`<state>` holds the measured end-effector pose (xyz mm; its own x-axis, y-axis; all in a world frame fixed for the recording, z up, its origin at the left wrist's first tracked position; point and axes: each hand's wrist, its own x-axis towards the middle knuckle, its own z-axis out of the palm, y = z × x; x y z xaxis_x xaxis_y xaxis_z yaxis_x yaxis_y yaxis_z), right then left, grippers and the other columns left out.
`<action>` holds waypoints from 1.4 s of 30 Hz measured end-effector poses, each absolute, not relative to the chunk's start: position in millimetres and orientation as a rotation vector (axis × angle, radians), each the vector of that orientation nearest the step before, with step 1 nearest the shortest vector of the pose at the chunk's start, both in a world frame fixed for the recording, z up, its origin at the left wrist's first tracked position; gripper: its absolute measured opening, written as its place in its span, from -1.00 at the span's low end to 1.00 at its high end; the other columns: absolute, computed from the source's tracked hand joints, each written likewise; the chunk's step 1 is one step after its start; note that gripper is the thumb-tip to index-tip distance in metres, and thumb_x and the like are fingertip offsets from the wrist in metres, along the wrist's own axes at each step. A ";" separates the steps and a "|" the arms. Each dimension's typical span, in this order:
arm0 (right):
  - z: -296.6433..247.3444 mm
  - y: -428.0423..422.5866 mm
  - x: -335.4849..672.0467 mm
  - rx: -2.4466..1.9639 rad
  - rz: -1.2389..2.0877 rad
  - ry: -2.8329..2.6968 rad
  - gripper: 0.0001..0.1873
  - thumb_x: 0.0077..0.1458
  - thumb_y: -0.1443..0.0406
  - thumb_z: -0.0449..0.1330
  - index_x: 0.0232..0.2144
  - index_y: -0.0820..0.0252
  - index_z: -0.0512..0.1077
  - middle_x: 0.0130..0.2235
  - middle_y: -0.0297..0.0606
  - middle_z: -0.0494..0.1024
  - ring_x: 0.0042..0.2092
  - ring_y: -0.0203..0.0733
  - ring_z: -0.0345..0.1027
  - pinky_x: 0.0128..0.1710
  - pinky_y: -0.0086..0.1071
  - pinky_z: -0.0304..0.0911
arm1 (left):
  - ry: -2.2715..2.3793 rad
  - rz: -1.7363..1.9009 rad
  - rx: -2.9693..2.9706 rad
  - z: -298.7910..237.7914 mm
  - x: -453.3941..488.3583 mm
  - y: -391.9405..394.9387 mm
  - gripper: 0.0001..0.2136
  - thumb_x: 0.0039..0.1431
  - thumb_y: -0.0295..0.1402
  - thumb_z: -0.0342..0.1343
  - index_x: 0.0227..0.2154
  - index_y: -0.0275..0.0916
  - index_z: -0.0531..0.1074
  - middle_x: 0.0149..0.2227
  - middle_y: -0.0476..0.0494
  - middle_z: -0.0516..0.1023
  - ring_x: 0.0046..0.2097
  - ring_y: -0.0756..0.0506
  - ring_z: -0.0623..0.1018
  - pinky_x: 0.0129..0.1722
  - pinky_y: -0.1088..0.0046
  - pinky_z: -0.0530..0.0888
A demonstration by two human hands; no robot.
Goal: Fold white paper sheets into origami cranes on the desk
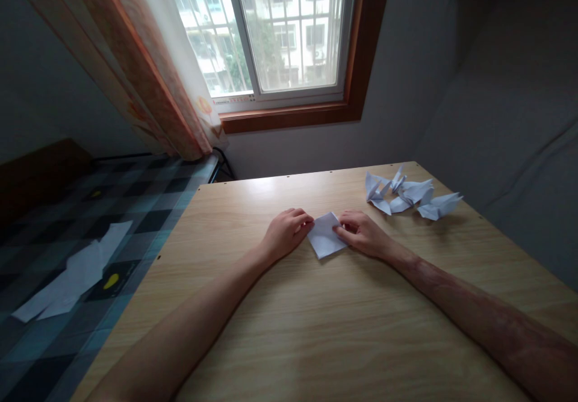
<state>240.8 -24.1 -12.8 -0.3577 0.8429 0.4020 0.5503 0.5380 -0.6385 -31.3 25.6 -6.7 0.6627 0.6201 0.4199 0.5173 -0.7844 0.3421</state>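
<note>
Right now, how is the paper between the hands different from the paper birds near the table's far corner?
The flat paper lies low on the table as a plain folded shape; the paper birds stick up with pointed wings. The flat paper is one piece; the paper birds are several, bunched together. The left hand touches the flat paper and the right hand pinches it; nothing touches the paper birds. Both are white paper.

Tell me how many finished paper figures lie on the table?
3, clustered far right of the table: left one, middle one, right one; they overlap, so another may hide.
</note>
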 end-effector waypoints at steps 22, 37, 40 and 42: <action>-22.0 -23.8 243.8 -1.101 0.446 -2.054 -0.90 0.34 0.37 0.23 -0.20 0.13 0.56 -0.24 -0.24 0.52 -0.24 -0.12 0.38 -0.21 -0.26 0.31 | 0.936 0.712 2.838 -5.8 -28.6 22.9 -0.79 0.53 -0.30 0.10 -0.14 -0.15 0.64 -0.08 -0.18 0.69 -0.08 -0.17 0.62 -0.03 0.23 0.52; -23.8 -25.6 246.0 -0.944 0.248 -2.309 -0.57 0.42 0.38 0.20 0.20 -0.13 0.64 -0.11 -0.14 0.61 -0.06 0.00 0.48 -0.03 -0.13 0.45 | 0.764 0.798 2.525 -4.8 -34.7 30.6 -0.80 0.52 -0.30 0.08 -0.12 -0.19 0.61 -0.02 -0.25 0.65 0.00 -0.16 0.64 0.07 0.25 0.60; -21.0 -27.7 244.7 -0.921 0.223 -2.345 -0.52 0.43 0.40 0.19 0.25 -0.15 0.60 -0.01 -0.11 0.65 0.00 0.04 0.50 0.05 -0.05 0.47 | 0.617 0.750 2.457 1.7 -40.6 33.4 -0.82 0.44 -0.28 0.21 -0.01 -0.20 0.61 0.06 -0.30 0.64 0.09 -0.19 0.64 0.18 0.20 0.59; -19.9 -28.4 243.8 -0.902 0.237 -2.358 -0.49 0.42 0.41 0.19 0.29 -0.16 0.56 0.12 -0.12 0.66 0.08 0.06 0.52 0.12 -0.01 0.48 | 0.552 0.710 2.460 3.9 -43.8 35.7 -0.78 0.42 -0.26 0.24 0.03 -0.19 0.61 0.09 -0.33 0.63 0.13 -0.20 0.64 0.22 0.18 0.58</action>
